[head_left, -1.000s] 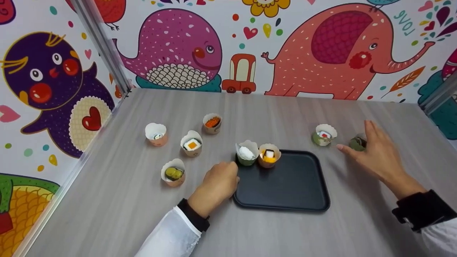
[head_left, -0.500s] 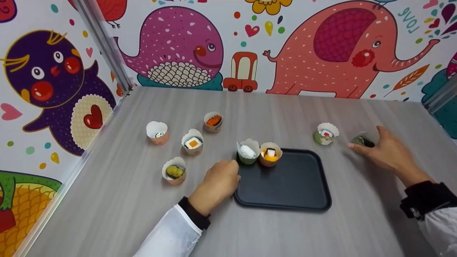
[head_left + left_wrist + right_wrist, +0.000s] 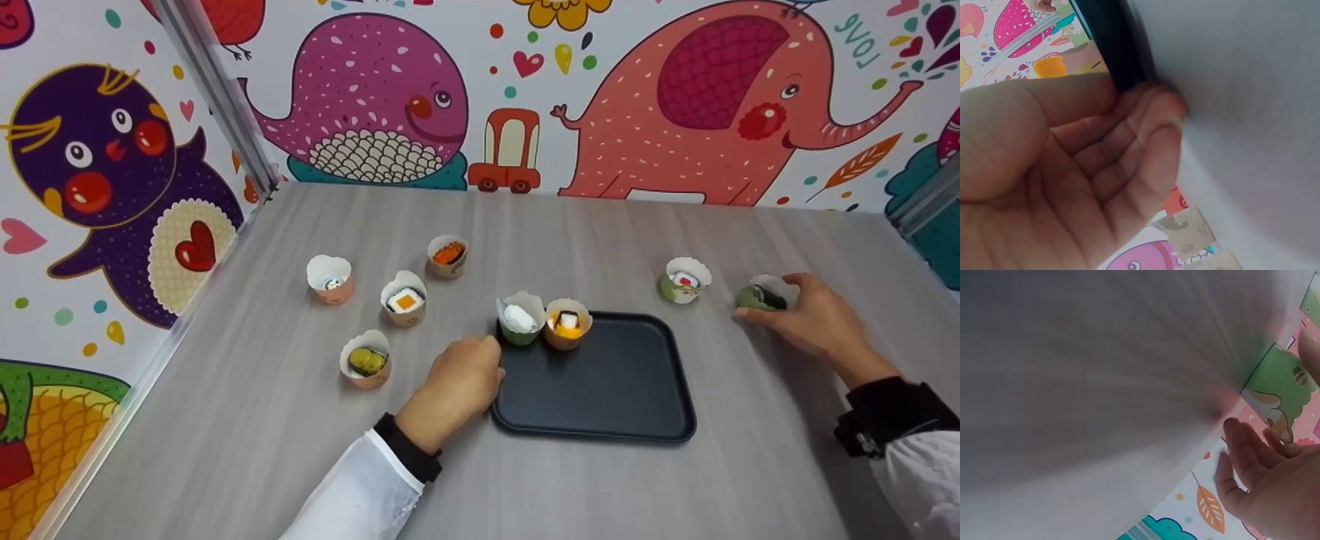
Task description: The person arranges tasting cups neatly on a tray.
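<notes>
My left hand [image 3: 459,379] grips the left edge of a dark tray [image 3: 600,397]; in the left wrist view, thumb and curled fingers meet at the tray's edge [image 3: 1109,42]. On the tray's back left stand a green paper cup with a white piece [image 3: 519,319] and a tan cup with a yellow-and-white piece [image 3: 566,324]. At the right, my right hand [image 3: 821,322] reaches around a green paper cup [image 3: 754,294] holding a dark piece. The right wrist view shows thumb and loosely bent fingers on either side of this cup [image 3: 1283,379], a gap showing beside the fingers.
Another green cup with a red-and-white piece [image 3: 684,280] stands left of the right hand. Left of the tray are several paper cups, including one with orange roe [image 3: 448,256] and one with a yellow-green piece [image 3: 366,360]. Printed wall panels [image 3: 510,75] border the table.
My right hand has moved rightward, then settled lower around the green cup, the thumb coming to its front. The left hand keeps its grip on the tray.
</notes>
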Available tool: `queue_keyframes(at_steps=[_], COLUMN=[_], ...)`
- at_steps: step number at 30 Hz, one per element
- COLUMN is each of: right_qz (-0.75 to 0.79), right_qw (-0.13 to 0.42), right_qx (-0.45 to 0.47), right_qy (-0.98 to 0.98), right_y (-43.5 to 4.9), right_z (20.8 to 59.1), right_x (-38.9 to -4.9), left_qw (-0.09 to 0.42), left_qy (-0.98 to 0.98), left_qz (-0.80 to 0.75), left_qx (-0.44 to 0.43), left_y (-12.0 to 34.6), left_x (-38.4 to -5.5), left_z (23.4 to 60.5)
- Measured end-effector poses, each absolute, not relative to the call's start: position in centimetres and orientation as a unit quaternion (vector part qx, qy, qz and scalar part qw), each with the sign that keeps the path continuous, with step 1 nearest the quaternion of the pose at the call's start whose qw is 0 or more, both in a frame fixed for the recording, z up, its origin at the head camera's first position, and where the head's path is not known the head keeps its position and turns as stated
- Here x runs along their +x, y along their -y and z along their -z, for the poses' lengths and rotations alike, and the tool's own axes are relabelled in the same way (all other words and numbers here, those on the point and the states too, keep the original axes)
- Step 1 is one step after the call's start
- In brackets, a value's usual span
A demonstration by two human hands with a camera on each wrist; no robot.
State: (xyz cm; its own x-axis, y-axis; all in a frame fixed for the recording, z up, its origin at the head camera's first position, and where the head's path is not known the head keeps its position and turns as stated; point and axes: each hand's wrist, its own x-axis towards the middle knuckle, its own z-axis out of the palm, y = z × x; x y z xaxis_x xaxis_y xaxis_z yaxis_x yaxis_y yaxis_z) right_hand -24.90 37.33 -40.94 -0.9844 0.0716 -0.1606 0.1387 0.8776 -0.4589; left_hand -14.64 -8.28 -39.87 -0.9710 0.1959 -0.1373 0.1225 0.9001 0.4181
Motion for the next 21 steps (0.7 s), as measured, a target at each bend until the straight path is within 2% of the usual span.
queue_keyframes(at_steps=[13, 21], right_qz=[0.245, 0.248], right_qw=[0.054, 0.030], right_qx=[0.074, 0.045], right_qy=[-0.965, -0.967], right_y=[-36.7, -35.7], right_z=[40.7, 39.7], right_x=[-24.9, -24.6], left_qw=[0.090, 0.087], left_qy=[-0.971, -0.971], left_qz=[-0.205, -0.207], left_qx=[0.083, 0.084], left_y=[8.1, 8.3], left_x=[-14.7, -14.7], left_z=[39.8, 39.7])
